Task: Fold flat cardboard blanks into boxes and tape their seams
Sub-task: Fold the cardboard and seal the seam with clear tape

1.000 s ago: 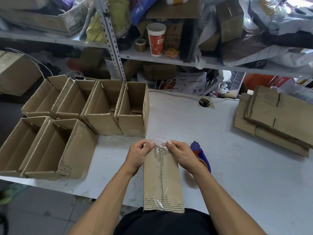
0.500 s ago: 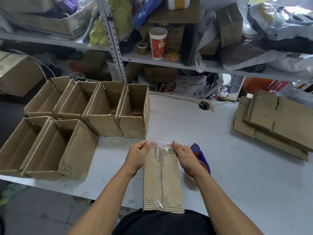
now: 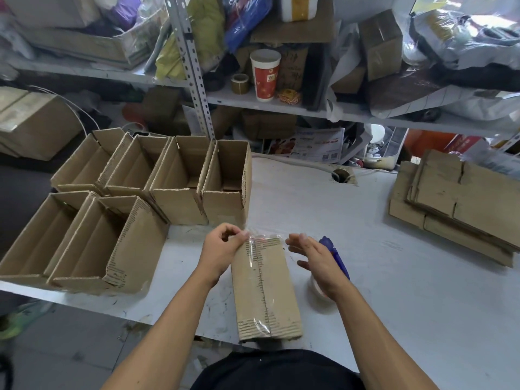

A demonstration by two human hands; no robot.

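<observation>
The narrow brown cardboard box is lying seam-up at the near edge of the white worktop, and its clear tape could be lifting at the far end if nobody is smoothing it over the edge. The left hand is pinching that far corner with curled fingers. The right hand is hovering open just beside the box, touching nothing, above the blue-handled tape dispenser.

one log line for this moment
left hand grips taped box far end | right hand open, off box | tape dispenser on table

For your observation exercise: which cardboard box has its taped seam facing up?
The box between the hands; the six beside it stand open-topped.
</observation>
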